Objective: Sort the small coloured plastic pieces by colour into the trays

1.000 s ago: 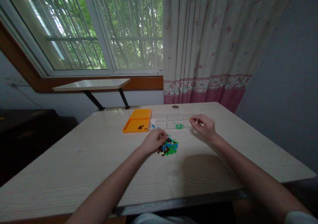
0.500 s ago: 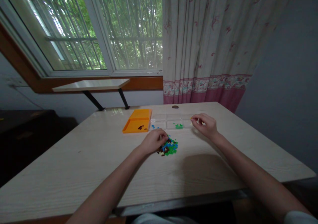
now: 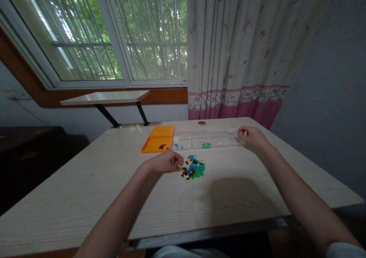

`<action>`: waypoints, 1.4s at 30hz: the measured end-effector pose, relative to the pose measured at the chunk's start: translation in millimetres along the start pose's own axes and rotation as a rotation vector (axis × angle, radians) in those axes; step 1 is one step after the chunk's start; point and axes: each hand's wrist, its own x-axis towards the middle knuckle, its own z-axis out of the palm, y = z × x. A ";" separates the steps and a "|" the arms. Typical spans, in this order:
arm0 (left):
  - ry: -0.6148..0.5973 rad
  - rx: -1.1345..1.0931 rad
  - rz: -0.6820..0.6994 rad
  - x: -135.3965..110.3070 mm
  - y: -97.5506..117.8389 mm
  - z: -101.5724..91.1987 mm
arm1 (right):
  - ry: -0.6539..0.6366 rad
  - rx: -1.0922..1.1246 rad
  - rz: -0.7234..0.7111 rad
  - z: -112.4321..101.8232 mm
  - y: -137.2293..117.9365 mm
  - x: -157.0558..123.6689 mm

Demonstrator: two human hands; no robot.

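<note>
At the left edge of a pile of small plastic bricks (image 3: 196, 170), coloured green, blue, brown, yellow and cream, is my left hand (image 3: 166, 161). Its fingers are curled, thumb and forefinger a little apart, close to a yellow brick (image 3: 182, 170). My right hand (image 3: 253, 136) hovers at the right end of a clear divided tray (image 3: 191, 144), fingertips pinched together; anything between them is too small to make out. A yellow piece (image 3: 233, 141) lies in the tray just left of these fingertips. Other compartments hold blue pieces (image 3: 177, 146), green pieces (image 3: 206, 145) and a few pale yellow bits (image 3: 220, 143).
An open orange case (image 3: 154, 145) left of the tray holds several brown bricks (image 3: 162, 146). A raised shelf (image 3: 108, 97) on black supports stands at the table's back left. Behind the table (image 3: 85, 197) are a window and a curtain (image 3: 228, 59).
My right hand has moved right along the tray; the yellow piece earlier at its fingertips no longer shows there. My left hand has drawn back left from over the pile, uncovering more bricks.
</note>
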 end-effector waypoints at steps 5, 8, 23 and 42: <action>-0.067 0.041 -0.002 1.3 -3.4 2.1 | -0.161 0.015 0.100 7.7 9.3 -3.8; -0.093 0.006 0.010 1.7 -2.0 3.5 | -0.165 0.019 0.095 9.7 10.6 -4.9; -0.093 0.044 -0.007 -2.0 6.8 6.6 | -0.362 0.290 -0.230 27.8 -102.9 -17.8; 0.031 0.147 0.100 8.0 19.1 21.9 | -0.549 0.409 -0.480 38.7 -150.0 -35.5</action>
